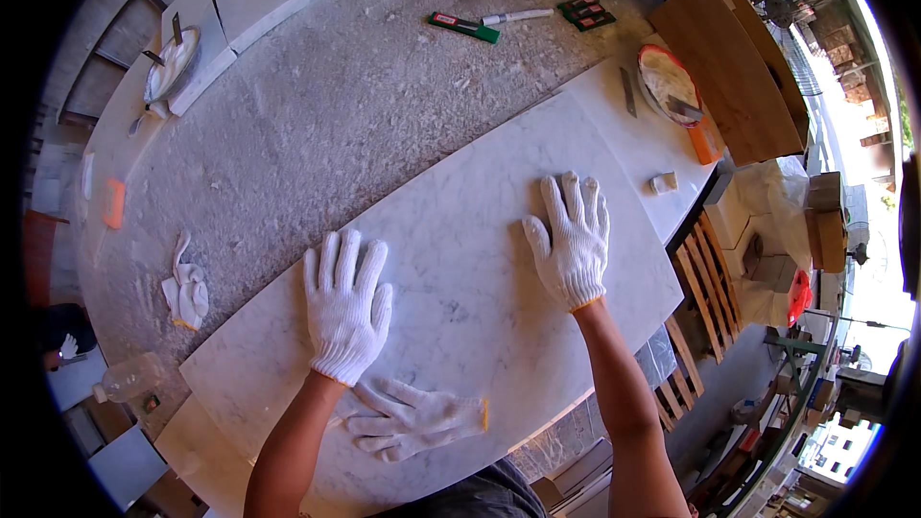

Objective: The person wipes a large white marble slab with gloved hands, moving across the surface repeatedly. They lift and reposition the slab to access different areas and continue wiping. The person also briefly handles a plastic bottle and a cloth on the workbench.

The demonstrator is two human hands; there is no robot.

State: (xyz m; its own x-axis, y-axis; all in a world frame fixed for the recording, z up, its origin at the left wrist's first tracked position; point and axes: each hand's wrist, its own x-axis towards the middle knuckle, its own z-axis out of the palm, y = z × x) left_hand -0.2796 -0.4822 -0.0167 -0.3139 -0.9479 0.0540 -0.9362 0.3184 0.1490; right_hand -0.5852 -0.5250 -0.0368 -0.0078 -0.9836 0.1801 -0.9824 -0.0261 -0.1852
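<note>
A pale marble slab point(451, 259) with grey veins lies in front of me. My left hand point(345, 307), in a white knitted glove, rests flat on its left part with the fingers pointing away. Farther right, my right hand point(573, 240) wears a matching glove and lies on the slab too, its thumb spread from the fingers. Neither hand grips anything. A loose pair of white gloves point(422, 417) with an orange cuff edge lies on the slab near my body, just below my left wrist.
A dusty grey work surface point(365, 105) spreads beyond the slab, with a crumpled glove point(185, 290) and green packs point(464, 27). On the right are a bowl of white paste point(662, 77), a cardboard box point(724, 67) and wooden pallets point(710, 278). Another bowl point(173, 65) sits far left, a plastic bottle point(129, 377) nearer.
</note>
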